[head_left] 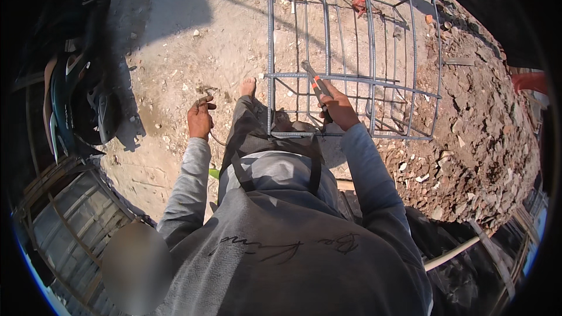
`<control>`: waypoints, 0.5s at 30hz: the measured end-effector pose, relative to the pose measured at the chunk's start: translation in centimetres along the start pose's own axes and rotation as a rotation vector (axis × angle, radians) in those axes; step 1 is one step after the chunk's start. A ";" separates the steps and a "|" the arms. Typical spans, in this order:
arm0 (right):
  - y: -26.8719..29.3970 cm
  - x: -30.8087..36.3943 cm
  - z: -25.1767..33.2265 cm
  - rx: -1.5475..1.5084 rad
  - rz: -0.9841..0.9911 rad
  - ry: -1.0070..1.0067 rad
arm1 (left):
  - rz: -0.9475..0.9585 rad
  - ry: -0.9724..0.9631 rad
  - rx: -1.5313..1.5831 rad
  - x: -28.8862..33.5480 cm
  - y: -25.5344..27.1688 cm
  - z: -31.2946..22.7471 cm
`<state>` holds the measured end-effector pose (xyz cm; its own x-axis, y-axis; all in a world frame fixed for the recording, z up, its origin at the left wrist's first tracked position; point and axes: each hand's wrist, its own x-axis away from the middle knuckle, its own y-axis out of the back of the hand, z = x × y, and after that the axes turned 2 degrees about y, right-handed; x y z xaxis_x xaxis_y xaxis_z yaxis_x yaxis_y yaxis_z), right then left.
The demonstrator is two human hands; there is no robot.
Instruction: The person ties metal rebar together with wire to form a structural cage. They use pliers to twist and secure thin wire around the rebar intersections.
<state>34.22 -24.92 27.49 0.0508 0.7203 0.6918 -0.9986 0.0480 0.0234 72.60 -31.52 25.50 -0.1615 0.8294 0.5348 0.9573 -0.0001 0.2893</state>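
My right hand (341,110) is closed around the handles of a pair of pincers (317,82), black with orange bands. Their metal jaws point up and left, over the near crossbar of a rebar cage (326,29). This cage of ribbed grey steel bars and square ties lies in front of me to the right, its near end at my legs. Off to the left of the cage, my left hand (200,118) has its fingers curled together. A thin dark wire (218,140) curves out beside its wrist; the grip on it is partly hidden.
A motorbike (76,93) stands at the far left. Rubble and broken earth (468,158) are heaped on the right. Reddish scraps (359,1) hang inside the cage's far part. Slatted panels (76,228) lean at the lower left. My bare foot (248,88) is beside the cage.
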 end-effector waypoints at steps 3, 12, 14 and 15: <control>-1.6 -2.2 4.7 0.294 -0.149 0.075 | 0.201 -0.227 -0.273 -8.6 -1.8 1.2; -4.4 -8.1 7.0 0.998 -0.093 0.115 | 0.706 0.134 -0.602 -18.6 -14.5 7.3; -4.6 -9.8 6.0 1.133 0.377 0.014 | 0.750 -0.063 -0.584 -19.7 -15.7 14.4; -4.6 -10.8 6.5 1.153 0.341 0.036 | 0.721 -0.148 -0.560 -19.4 -16.1 15.1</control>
<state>38.11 -37.39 24.61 -0.2364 0.5953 0.7680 -0.3868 -0.7827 0.4877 63.98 -39.18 -1.50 0.4975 0.5865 0.6391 0.5524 -0.7823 0.2879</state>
